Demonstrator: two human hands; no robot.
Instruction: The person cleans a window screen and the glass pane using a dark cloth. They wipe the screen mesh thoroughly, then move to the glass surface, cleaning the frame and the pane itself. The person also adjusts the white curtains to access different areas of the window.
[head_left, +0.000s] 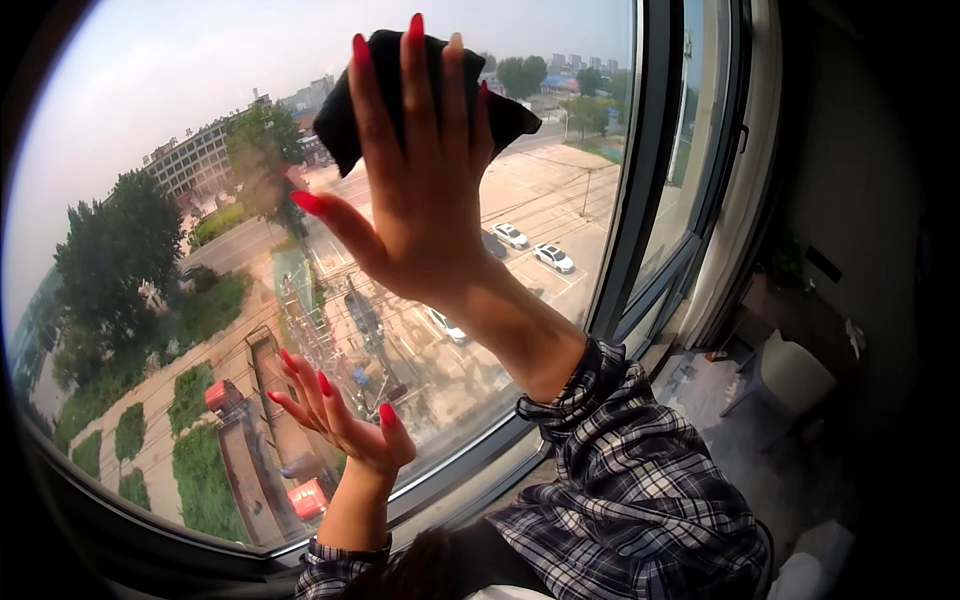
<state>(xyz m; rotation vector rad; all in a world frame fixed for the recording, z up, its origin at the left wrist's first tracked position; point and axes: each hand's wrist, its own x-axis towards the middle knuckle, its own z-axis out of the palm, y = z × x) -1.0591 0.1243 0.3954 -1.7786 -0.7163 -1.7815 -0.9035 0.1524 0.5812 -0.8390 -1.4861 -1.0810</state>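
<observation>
My right hand (427, 202) is raised against a large window pane (525, 172), its fingers spread over a black cloth (382, 75). The palm side faces the glass, and the cloth lies flat between fingers and pane, with corners sticking out on both sides. Lower and to the left, my left hand (345, 420) is lifted near the glass with its fingers apart and slightly bent, holding nothing. Whether it touches the pane I cannot tell. Both hands have long red nails, and the plaid sleeves are pushed back.
A dark window frame (645, 150) stands on the right, beside a pale curtain (739, 225). The lower frame rail (465, 465) runs under my arms. A light chair (795, 375) is on the floor behind to the right. Parked cars and trees are outside.
</observation>
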